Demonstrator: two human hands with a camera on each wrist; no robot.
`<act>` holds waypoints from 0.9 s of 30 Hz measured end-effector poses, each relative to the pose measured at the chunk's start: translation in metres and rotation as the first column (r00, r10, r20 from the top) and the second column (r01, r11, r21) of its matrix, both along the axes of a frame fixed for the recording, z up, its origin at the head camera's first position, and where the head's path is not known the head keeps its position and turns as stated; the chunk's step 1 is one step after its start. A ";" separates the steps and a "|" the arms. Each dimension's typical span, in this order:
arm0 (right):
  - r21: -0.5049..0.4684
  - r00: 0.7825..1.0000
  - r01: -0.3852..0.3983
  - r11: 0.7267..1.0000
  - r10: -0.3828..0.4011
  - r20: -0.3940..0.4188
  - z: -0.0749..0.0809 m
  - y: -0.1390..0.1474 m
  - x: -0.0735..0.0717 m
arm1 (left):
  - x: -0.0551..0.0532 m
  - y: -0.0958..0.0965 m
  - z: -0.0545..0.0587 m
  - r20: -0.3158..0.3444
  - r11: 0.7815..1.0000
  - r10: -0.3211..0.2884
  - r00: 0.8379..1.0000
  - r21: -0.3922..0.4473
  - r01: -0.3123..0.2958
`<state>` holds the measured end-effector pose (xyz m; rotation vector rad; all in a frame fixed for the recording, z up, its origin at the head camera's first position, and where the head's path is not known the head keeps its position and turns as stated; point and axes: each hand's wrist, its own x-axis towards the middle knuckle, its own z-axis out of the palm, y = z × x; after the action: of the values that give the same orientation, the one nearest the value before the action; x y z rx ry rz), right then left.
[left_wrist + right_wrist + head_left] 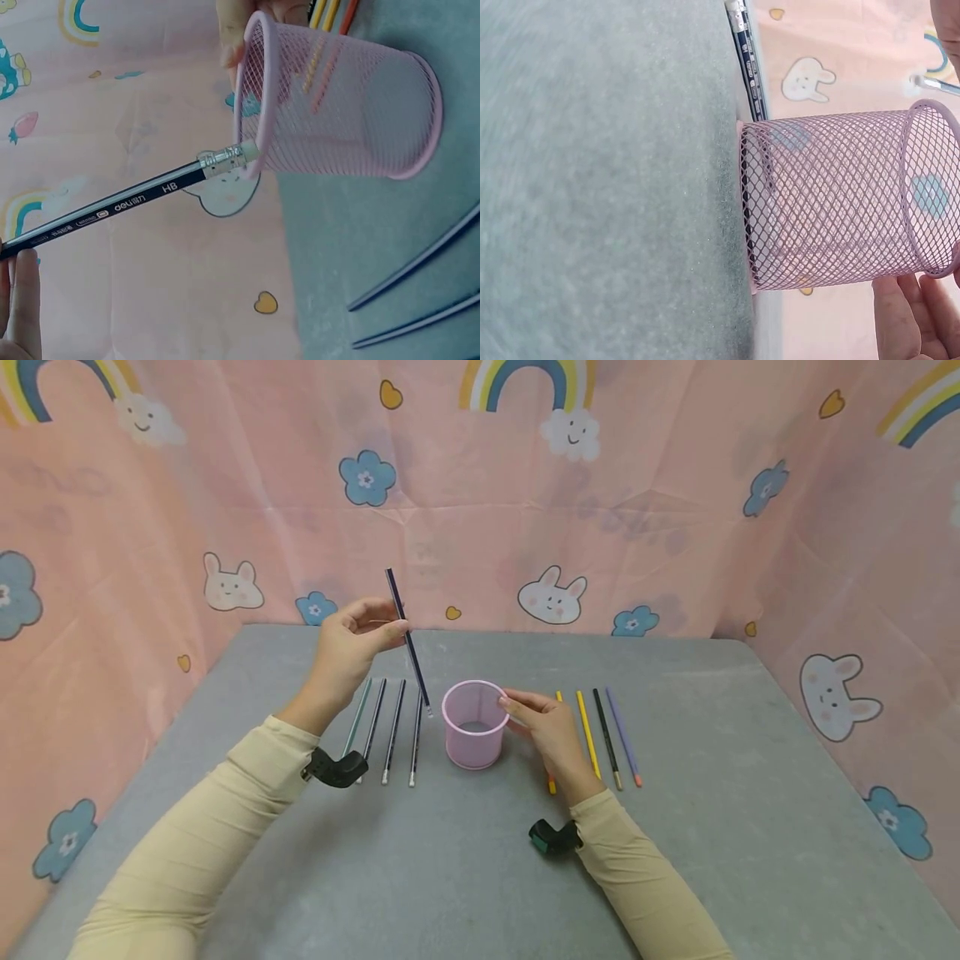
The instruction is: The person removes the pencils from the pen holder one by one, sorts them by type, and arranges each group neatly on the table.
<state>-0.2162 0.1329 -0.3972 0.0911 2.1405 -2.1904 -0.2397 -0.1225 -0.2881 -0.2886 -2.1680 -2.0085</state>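
My left hand (358, 639) pinches a dark blue HB pencil (416, 668) between thumb and fingers, raised above the table and slanting. Its white eraser end points down, just to the left of the pink mesh pen cup (474, 750). In the left wrist view the eraser (250, 150) appears close by the cup's rim (262, 82). The cup stands upright on the table. Thumb and fingers of my right hand (551, 727) grip the right side of its rim. From the right wrist view, fingertips (896, 307) lie along the cup's mesh wall.
Left of the cup, several pencils lie side by side, one green pencil (358, 714) and dark striped pencils (393, 731). To its right lie yellow pencils (587, 731), a black pencil (606, 735) and a purple pencil (622, 735). A pink printed curtain surrounds the grey table (450, 877).
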 end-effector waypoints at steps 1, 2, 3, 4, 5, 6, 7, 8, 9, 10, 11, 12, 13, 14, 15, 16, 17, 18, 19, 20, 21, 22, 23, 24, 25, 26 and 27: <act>-0.002 1.000 0.000 1.000 0.000 0.002 0.000 0.000 0.000 | 0.000 -0.002 -0.001 0.004 1.000 0.006 1.000 -0.014 -0.006; -0.001 1.000 0.001 1.000 -0.001 0.004 0.000 0.000 0.000 | 0.000 -0.004 -0.001 0.006 0.999 0.009 1.000 -0.037 -0.009; -0.001 1.000 0.001 1.000 -0.001 0.005 0.000 0.000 0.000 | 0.000 -0.006 -0.002 0.013 0.999 0.014 1.000 -0.047 -0.013; -0.002 1.000 0.002 1.000 -0.002 0.005 0.000 0.000 0.000 | 0.001 -0.008 -0.003 0.016 0.998 0.018 1.000 -0.060 -0.017; 0.000 1.000 0.002 1.000 -0.002 0.004 0.000 0.000 0.000 | 0.001 -0.010 -0.004 0.020 0.997 0.022 1.000 -0.068 -0.021; 0.001 1.000 0.002 1.000 -0.002 0.002 0.000 0.000 0.000 | 0.000 -0.012 -0.005 0.025 0.997 0.025 0.999 -0.074 -0.023; 0.002 1.000 0.002 1.000 -0.002 0.000 0.000 0.000 0.000 | 0.000 -0.014 -0.006 0.029 0.996 0.026 0.999 -0.083 -0.024; 0.003 1.000 0.003 1.000 -0.003 -0.001 0.000 0.000 0.000 | 0.000 -0.016 -0.007 0.033 0.996 0.027 0.999 -0.092 -0.024; 0.003 1.000 0.004 1.000 -0.004 -0.003 0.000 0.000 0.000 | -0.001 -0.017 -0.009 0.036 0.995 0.028 0.999 -0.102 -0.025; 0.001 1.000 0.005 1.000 -0.005 -0.004 0.000 -0.001 0.000 | -0.001 -0.019 -0.010 0.039 0.993 0.030 0.999 -0.114 -0.026; -0.002 1.000 0.005 1.000 -0.005 -0.006 0.000 -0.001 0.000 | -0.002 -0.021 -0.011 0.043 0.992 0.032 0.999 -0.122 -0.026; -0.004 1.000 0.005 1.000 -0.005 -0.006 0.000 -0.001 0.000 | -0.002 -0.023 -0.012 0.047 0.991 0.033 0.998 -0.134 -0.027; -0.005 1.000 0.004 1.000 -0.004 -0.005 0.000 -0.001 0.000 | -0.003 -0.025 -0.013 0.051 0.989 0.035 0.998 -0.143 -0.027; -0.008 1.000 0.004 1.000 -0.004 -0.005 0.000 -0.001 0.000 | -0.004 -0.027 -0.015 0.056 0.988 0.037 0.998 -0.151 -0.028; -0.008 1.000 0.003 1.000 -0.003 -0.005 0.000 -0.001 0.000 | -0.004 -0.029 -0.016 0.060 0.986 0.041 0.997 -0.162 -0.031; -0.010 1.000 0.001 1.000 -0.001 -0.006 0.000 -0.001 0.000 | -0.005 -0.031 -0.017 0.064 0.985 0.045 0.997 -0.168 -0.034; -0.011 1.000 0.000 1.000 0.000 -0.006 0.000 -0.001 0.000 | -0.006 -0.034 -0.019 0.068 0.983 0.049 0.997 -0.177 -0.036; -0.009 1.000 0.000 1.000 0.000 -0.006 0.000 0.000 0.000 | -0.008 -0.036 -0.020 0.071 0.980 0.055 0.996 -0.194 -0.040; -0.010 1.000 0.000 1.000 0.000 -0.007 0.000 0.000 0.000 | -0.008 -0.037 -0.021 0.075 0.977 0.060 0.995 -0.208 -0.043; -0.011 1.000 0.001 1.000 -0.001 -0.006 0.000 0.000 0.000 | -0.009 -0.039 -0.022 0.080 0.973 0.065 0.995 -0.224 -0.045; -0.011 1.000 0.002 1.000 -0.002 -0.005 0.000 0.000 0.000 | -0.010 -0.041 -0.022 0.084 0.970 0.070 0.994 -0.238 -0.049; -0.011 1.000 0.003 1.000 -0.003 -0.003 0.000 -0.001 0.000 | -0.011 -0.043 -0.023 0.088 0.966 0.072 0.994 -0.252 -0.047; -0.011 1.000 0.004 1.000 -0.004 -0.002 0.000 0.000 0.000 | -0.011 -0.045 -0.024 0.092 0.962 0.074 0.993 -0.269 -0.047; -0.010 1.000 0.005 1.000 -0.005 0.000 0.000 0.000 0.000 | -0.012 -0.047 -0.024 0.097 0.957 0.077 0.992 -0.287 -0.047; -0.011 1.000 0.006 1.000 -0.006 0.002 0.000 0.000 0.000 | -0.012 -0.049 -0.024 0.103 0.952 0.078 0.992 -0.303 -0.044; -0.011 1.000 0.007 1.000 -0.007 0.004 0.000 0.000 0.000 | -0.012 -0.051 -0.025 0.111 0.945 0.081 0.991 -0.324 -0.041; -0.013 1.000 0.008 1.000 -0.008 0.006 0.000 0.000 0.000 | -0.012 -0.052 -0.025 0.120 0.939 0.082 0.989 -0.341 -0.036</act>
<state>-0.2162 0.1326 -0.3971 0.1052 2.1257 -2.2056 -0.2515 -0.1750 -0.3136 -0.1328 -2.5702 -1.6583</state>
